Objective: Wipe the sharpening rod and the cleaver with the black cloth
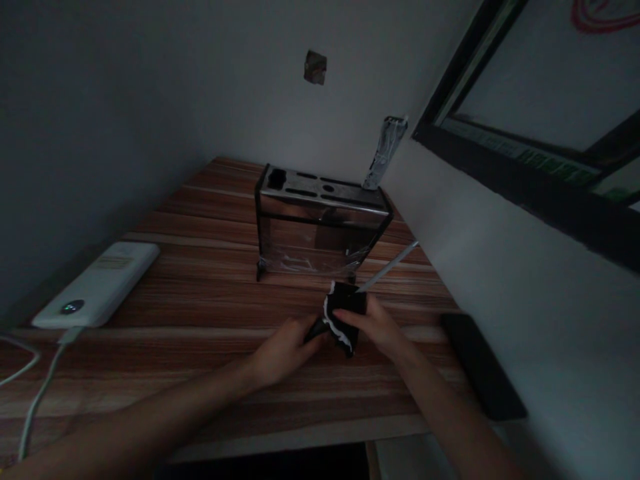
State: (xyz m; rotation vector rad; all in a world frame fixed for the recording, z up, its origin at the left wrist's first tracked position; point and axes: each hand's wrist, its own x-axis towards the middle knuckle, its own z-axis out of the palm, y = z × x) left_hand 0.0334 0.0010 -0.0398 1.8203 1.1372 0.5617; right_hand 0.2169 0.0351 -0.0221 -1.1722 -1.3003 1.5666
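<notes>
My left hand (pixel 287 348) is closed around the black handle (pixel 316 329) of a long, thin metal tool. Its grey shaft (pixel 387 268) points up and right; whether it is a knife or a sharpening rod I cannot tell. A black cloth (pixel 345 310) with a ragged white edge wraps the tool just beyond the handle. My right hand (pixel 380 325) pinches this cloth around the shaft, thumb on top. Behind both hands stands a knife holder (pixel 320 193) with slots in its metal top and clear wrap around its lower part.
A wrapped grey piece (pixel 385 153) sticks up from the holder's right end. On the wooden table (pixel 210 293), a white power bank (pixel 100 283) with a plugged-in cable lies left. A dark phone-like slab (pixel 480 363) lies right, beside the wall. A dark-framed window (pixel 510 147) is above.
</notes>
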